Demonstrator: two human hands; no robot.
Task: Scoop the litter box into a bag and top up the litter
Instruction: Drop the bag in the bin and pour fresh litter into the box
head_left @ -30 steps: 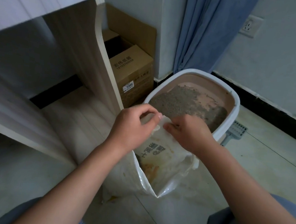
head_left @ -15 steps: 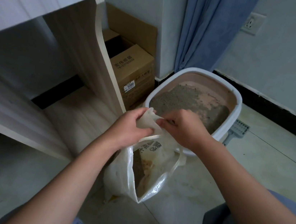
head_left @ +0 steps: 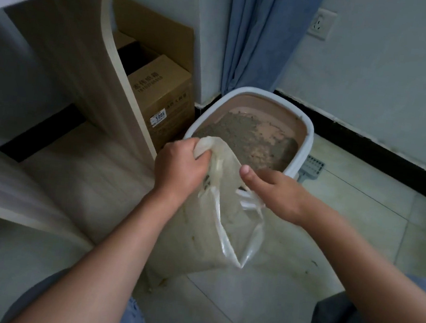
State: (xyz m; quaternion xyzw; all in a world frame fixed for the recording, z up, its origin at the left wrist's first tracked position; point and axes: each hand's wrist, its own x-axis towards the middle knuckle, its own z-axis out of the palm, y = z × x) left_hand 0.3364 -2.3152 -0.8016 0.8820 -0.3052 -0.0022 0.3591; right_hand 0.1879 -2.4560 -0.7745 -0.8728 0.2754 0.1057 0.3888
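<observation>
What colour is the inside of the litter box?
Pinkish-tan inside the litter box, with a white rim, seen in the head view.

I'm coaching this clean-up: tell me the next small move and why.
Probably pull the bag's mouth wide open. The left hand grips its bunched top, the right hand holds the other edge, and the litter box behind is unscooped.

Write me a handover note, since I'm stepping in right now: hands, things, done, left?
Left hand grips the gathered top of the plastic bag. Right hand is at the bag's loose handles, thumb raised; grip unclear.
Bag stands on the floor before the litter box; scoop lies beside the box.
Litter is thin, bare bottom showing.
Left: close the bag, top up litter.
</observation>
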